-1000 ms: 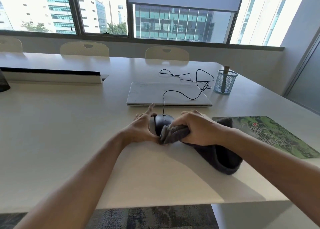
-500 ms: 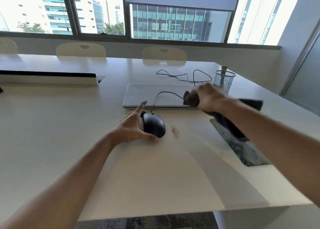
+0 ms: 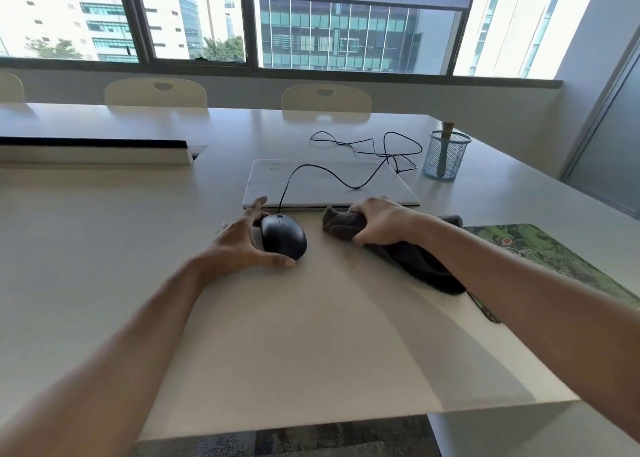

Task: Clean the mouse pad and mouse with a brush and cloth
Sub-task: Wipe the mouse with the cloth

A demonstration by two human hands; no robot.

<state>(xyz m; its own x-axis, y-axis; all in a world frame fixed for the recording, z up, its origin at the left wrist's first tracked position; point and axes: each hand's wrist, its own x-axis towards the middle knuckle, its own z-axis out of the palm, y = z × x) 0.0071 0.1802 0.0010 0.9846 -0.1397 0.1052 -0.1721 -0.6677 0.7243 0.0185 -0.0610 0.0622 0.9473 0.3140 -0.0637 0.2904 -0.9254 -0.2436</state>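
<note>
A black wired mouse (image 3: 284, 237) rests on the white table. My left hand (image 3: 242, 245) cups its left side, thumb under the near end and forefinger stretched past the front. To the right of the mouse, my right hand (image 3: 379, 223) grips a bunched dark grey cloth (image 3: 412, 256) pressed on the table; the rest of the cloth trails under my forearm. The green printed mouse pad (image 3: 554, 259) lies at the right edge, partly behind my right arm. A brush handle (image 3: 447, 131) sticks out of the blue mesh cup (image 3: 445, 155).
A closed white laptop (image 3: 329, 183) lies just beyond the hands, with the mouse cable (image 3: 363, 155) looping over it. A long white cable trough (image 3: 97, 152) sits at the far left. Chair backs (image 3: 325, 98) line the far side. The table's near edge (image 3: 311, 422) is close below.
My right hand lifted the cloth off the mouse, swung it up over the laptop, then came back down onto the table right of the mouse. My left hand stayed on the mouse.
</note>
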